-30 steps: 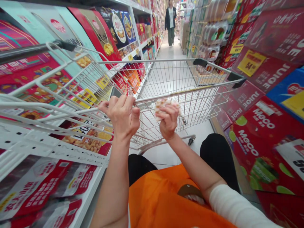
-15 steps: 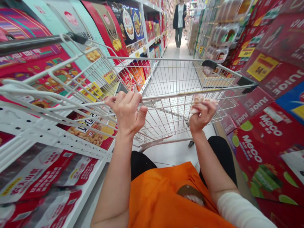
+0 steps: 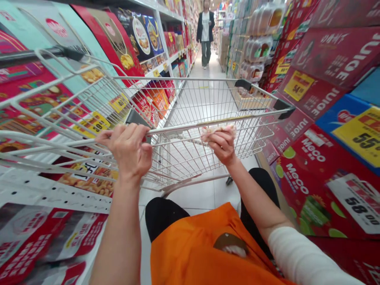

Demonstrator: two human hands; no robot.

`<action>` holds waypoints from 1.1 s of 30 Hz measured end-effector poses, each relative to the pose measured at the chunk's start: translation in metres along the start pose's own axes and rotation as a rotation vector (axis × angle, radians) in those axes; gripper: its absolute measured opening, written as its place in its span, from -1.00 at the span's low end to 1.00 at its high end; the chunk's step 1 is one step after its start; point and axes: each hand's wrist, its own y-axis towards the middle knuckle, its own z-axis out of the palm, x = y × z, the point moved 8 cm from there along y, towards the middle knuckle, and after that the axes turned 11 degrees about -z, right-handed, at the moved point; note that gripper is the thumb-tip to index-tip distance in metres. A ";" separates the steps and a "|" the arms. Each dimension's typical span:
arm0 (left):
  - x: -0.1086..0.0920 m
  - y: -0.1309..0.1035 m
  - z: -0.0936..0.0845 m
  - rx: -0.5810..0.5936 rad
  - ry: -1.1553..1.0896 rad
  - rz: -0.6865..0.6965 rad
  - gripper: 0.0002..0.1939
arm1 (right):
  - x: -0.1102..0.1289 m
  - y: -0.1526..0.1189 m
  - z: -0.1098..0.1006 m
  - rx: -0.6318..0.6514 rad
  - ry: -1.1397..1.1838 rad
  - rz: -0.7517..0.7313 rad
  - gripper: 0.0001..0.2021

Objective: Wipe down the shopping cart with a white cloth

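Observation:
A grey wire shopping cart (image 3: 178, 129) stands crosswise in the aisle in front of my knees, its dark handle at the far left. My left hand (image 3: 127, 152) grips the near top rail of the basket, fingers over it and thumb toward me. Farther right along that rail, my right hand (image 3: 223, 145) is closed around a crumpled pale pink-and-white cloth (image 3: 218, 130). The cloth lies against the rail, just under a brownish streak. Bare wire mesh and floor show through the basket.
Shelves with boxed snacks (image 3: 142, 39) and yellow price tags line the left side, close to the cart. Stacked red drink cartons (image 3: 308, 158) rise on the right. Down the aisle, a person (image 3: 205, 33) in a dark jacket faces this way.
My right hand and the cloth have shifted a little left along the rail. My left hand keeps its grip. The view has swung right, and the person in the aisle appears nearer.

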 end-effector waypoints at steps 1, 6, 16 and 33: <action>0.003 0.001 -0.001 -0.003 -0.006 -0.004 -0.21 | -0.016 -0.008 -0.011 -0.017 -0.049 0.020 -0.86; 0.014 0.004 -0.003 -0.011 -0.020 -0.061 -0.23 | -0.061 -0.036 -0.057 -0.234 -0.187 0.311 -0.78; -0.102 0.007 0.058 0.170 -0.107 0.099 -0.37 | 0.024 0.020 -0.003 -0.020 0.084 -0.104 -0.85; -0.122 0.005 0.088 0.105 -0.055 0.185 -0.40 | -0.076 -0.048 -0.064 -0.319 -0.189 0.458 -0.79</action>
